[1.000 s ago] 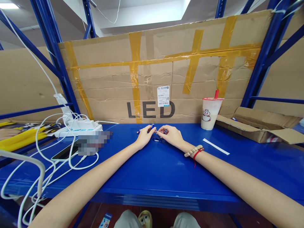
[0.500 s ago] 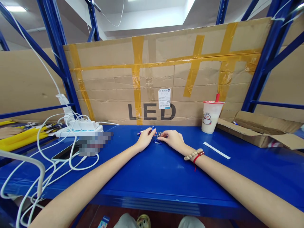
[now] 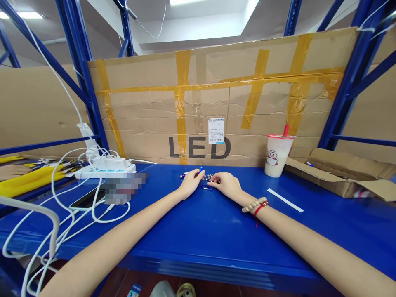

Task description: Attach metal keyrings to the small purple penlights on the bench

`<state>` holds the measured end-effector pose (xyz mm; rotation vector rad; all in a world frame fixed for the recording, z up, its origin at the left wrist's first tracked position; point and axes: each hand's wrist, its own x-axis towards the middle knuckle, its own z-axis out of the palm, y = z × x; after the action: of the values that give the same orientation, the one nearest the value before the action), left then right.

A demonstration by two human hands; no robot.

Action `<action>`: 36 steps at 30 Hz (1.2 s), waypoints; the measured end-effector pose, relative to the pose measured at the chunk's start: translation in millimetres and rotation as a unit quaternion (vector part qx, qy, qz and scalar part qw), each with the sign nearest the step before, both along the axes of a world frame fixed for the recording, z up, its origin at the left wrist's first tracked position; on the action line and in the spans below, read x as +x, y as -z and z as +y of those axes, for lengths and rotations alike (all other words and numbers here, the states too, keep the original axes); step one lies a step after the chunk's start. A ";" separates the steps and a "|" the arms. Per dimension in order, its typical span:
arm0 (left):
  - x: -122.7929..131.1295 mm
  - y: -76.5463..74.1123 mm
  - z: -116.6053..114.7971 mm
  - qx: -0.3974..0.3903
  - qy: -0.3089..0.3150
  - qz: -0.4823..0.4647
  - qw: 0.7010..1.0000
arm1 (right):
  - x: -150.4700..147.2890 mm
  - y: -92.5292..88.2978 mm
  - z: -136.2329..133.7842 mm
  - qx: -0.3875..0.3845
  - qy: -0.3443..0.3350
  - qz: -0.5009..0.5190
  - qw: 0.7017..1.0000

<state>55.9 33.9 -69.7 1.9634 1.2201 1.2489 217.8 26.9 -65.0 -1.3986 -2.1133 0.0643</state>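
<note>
My left hand [image 3: 189,184] is closed around a small blue cylindrical piece [image 3: 201,169], whose top shows above the fingers. My right hand [image 3: 227,184] is bent over a few small shiny metal parts [image 3: 209,177], thumb and fingertips pinched together among them; what they grip is too small to tell. Just below the fingertips lies a blue ring-like piece that looks like a carabiner [image 3: 206,187]. Behind my left hand a thin dark blue and silver stick [image 3: 183,175] lies on the blue tabletop [image 3: 198,231], partly hidden.
A drink cup [image 3: 278,156] with a red straw stands at the right, by an open cardboard box [image 3: 328,181] and a white strip [image 3: 285,200]. Left are a power strip [image 3: 114,167], white cables and a phone [image 3: 88,199]. A taped cardboard sheet [image 3: 148,115] closes off the back.
The view has shifted slightly, so everything sits a little lower and farther right. Both hands stay over the small parts, with the blue piece still in my left hand.
</note>
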 end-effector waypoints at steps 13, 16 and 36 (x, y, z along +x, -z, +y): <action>2.3 -5.4 -7.3 0.013 0.006 0.022 1.000 | -2.5 3.2 2.8 -0.001 -0.014 -0.016 1.000; 1.6 -4.7 -6.1 0.012 0.012 0.019 1.000 | -3.3 3.0 2.5 0.002 -0.010 -0.009 1.000; 2.8 -3.9 -4.9 0.020 -0.007 0.034 0.999 | -2.3 -2.2 -3.4 -0.011 0.030 0.001 1.000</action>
<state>58.7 28.9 -65.8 2.0450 1.2529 1.2297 215.5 23.5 -62.8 -1.4724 -2.0740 0.0658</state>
